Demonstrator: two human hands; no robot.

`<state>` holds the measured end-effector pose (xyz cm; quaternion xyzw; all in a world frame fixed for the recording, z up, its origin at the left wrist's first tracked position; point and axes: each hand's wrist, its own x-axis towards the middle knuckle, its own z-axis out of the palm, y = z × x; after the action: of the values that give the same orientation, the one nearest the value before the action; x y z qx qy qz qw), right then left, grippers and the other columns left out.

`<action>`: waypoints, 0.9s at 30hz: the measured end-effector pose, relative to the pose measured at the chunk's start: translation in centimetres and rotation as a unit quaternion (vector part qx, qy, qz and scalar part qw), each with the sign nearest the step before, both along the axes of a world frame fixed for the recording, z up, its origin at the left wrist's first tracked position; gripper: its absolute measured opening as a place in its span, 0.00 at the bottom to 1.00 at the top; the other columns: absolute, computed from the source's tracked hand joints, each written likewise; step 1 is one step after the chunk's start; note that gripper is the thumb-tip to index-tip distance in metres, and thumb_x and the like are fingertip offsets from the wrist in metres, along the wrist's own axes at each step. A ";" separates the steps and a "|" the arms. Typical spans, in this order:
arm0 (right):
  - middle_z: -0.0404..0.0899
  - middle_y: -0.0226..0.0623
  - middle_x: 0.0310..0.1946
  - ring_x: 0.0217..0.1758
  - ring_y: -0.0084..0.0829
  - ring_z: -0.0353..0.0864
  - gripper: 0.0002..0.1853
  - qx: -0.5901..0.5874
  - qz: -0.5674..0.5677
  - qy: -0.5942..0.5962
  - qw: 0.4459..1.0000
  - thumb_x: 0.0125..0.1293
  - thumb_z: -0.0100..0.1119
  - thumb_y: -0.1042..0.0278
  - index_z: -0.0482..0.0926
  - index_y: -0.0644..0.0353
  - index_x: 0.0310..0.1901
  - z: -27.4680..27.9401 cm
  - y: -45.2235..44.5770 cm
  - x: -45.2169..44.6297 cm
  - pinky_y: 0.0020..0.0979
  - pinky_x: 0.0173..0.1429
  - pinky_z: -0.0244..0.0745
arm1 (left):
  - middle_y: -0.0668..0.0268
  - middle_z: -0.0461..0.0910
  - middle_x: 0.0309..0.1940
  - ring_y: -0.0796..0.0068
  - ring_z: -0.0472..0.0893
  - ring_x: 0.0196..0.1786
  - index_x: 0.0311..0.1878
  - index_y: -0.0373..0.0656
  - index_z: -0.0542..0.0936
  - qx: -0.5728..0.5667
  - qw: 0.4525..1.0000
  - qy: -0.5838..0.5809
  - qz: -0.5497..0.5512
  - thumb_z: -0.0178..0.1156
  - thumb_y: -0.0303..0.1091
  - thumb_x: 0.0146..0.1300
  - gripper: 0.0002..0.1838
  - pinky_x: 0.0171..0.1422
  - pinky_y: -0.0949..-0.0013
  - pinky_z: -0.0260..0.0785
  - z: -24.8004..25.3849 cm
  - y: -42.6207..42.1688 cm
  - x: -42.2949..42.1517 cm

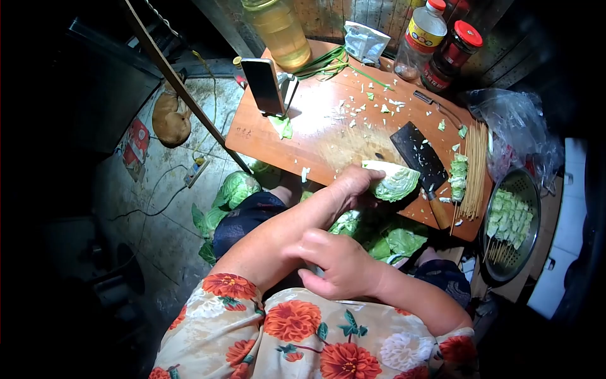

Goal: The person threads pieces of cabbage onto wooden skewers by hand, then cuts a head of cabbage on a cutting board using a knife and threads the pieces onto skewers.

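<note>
My left hand (355,183) grips a cut cabbage wedge (394,183) at the near edge of the wooden board, its layered cut face showing. My right hand (338,262) is in front of my body, close to my left forearm, with its fingers curled. What lies inside those fingers, if anything, is hidden. On the board, a dark-bladed cleaver (420,155) rests just beyond the wedge, its wooden handle toward me. Right of it are skewered cabbage pieces (459,177) and a bundle of bare bamboo skewers (475,170). Loose cabbage leaves (398,243) sit below the board, partly behind my arms.
The wooden board (271,148) carries a phone on a stand (264,87), a jug of yellow liquid (281,38), a clear bottle (420,41) and a red-lidded jar (451,57). A colander (535,227) holds cabbage skewers. Whole cabbage (240,189) and a dog (170,119) are on the left.
</note>
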<state>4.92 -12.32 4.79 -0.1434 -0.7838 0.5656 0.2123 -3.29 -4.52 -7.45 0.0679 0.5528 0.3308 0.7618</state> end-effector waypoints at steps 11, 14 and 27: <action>0.82 0.40 0.29 0.33 0.43 0.81 0.06 -0.010 0.004 -0.218 0.976 0.57 0.57 0.68 0.83 0.57 0.32 -2.6 2.1 6.1 0.41 0.39 0.75 | 0.55 0.80 0.41 0.60 0.81 0.42 0.55 0.39 0.74 0.155 0.975 0.140 -0.075 0.60 0.32 0.63 0.18 0.38 0.57 0.78 -3.3 -0.3 -0.1; 0.82 0.40 0.33 0.37 0.44 0.81 0.08 0.073 -0.089 -0.275 0.955 0.57 0.54 0.71 0.84 0.56 0.32 -3.8 1.4 7.7 0.42 0.43 0.77 | 0.54 0.78 0.47 0.57 0.81 0.47 0.61 0.41 0.64 0.081 0.994 0.067 -0.017 0.62 0.28 0.62 0.26 0.38 0.56 0.81 1.0 -0.2 -0.6; 0.71 0.44 0.46 0.31 0.37 0.78 0.19 -0.013 -0.408 -0.181 0.895 0.52 0.66 0.72 0.77 0.61 0.48 -7.0 7.8 9.5 0.34 0.43 0.76 | 0.55 0.77 0.47 0.69 0.79 0.45 0.62 0.36 0.64 0.194 0.941 0.249 -0.120 0.65 0.26 0.58 0.30 0.49 0.69 0.74 -0.4 -0.4 -0.2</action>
<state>14.41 -4.51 -2.21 -0.5533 -0.6739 0.4042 0.2764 -3.44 -4.95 -7.82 0.3604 0.6381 0.3097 0.6058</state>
